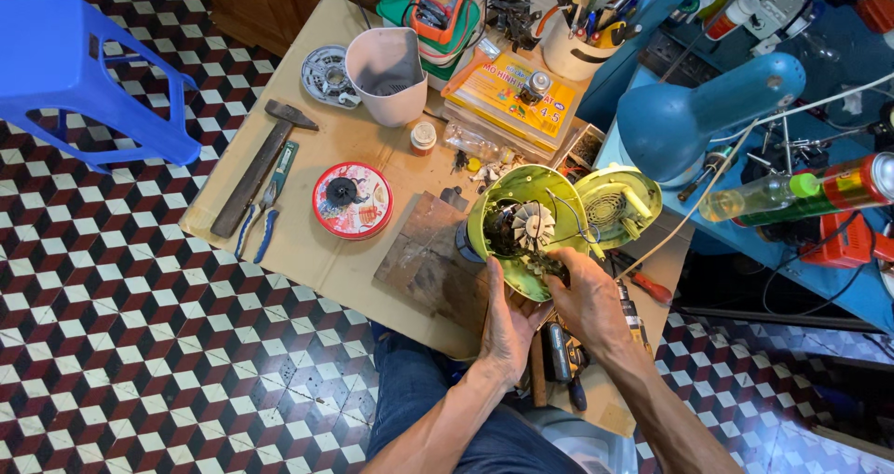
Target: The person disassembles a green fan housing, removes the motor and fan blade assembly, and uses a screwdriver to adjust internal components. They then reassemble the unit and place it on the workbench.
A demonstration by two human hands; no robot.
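Over the cardboard mat's near edge, left hand (507, 330) cups the green motor housing (521, 227) from below; right hand (582, 292) grips its right rim, 2 hands equally close.

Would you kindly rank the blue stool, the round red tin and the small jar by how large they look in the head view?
1. blue stool, though nearer the camera
2. round red tin
3. small jar

Glossy plastic housing (524, 215), rough wooden block (430, 260)
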